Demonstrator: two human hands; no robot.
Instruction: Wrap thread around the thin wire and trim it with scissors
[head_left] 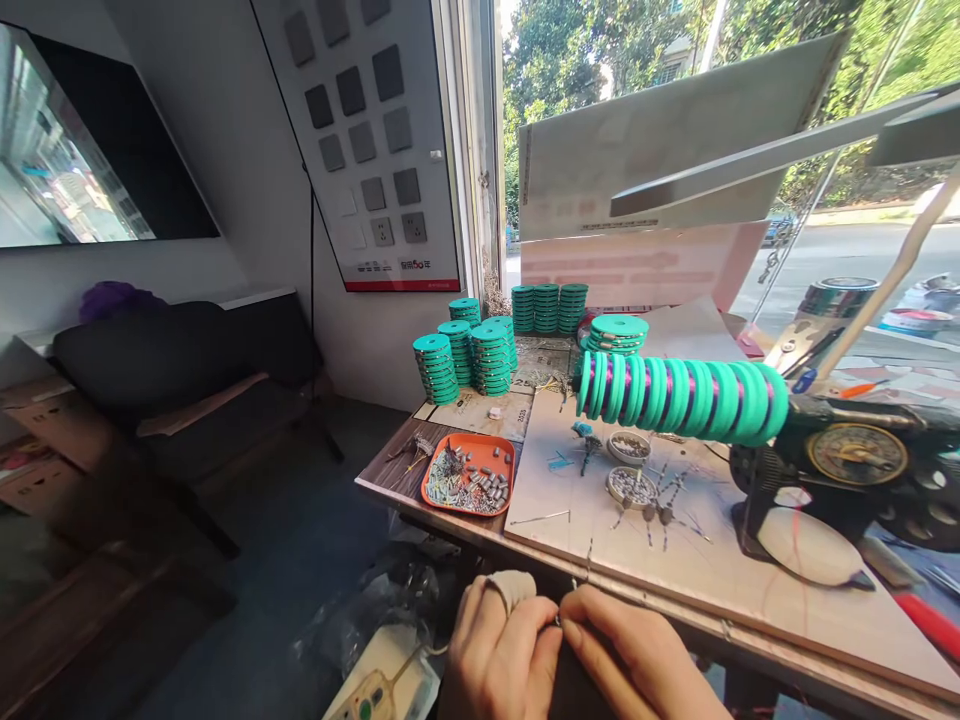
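Low in front of the table edge, my left hand (499,645) and my right hand (634,650) meet with fingertips pinched together. A tiny shiny piece (557,620) shows between them, too small to name. One left finger wears a beige finger wrap (514,588). Just above the fingertips a thin dark strand (590,560) rises over the board's edge. Nearest on the table are an orange tray (429,490) of small metal cylinders and wire bits, and two small round dishes, one of them a bead dish (631,487). Dark bundles of thin wire (660,512) lie beside the dishes.
Several stacks of green foam spools (491,360) stand at the back left. A row of green spools (682,398) sits on the shaft of a black winding machine (847,455) at the right. A lamp arm (780,155) reaches across. Plastic bags (375,600) lie below.
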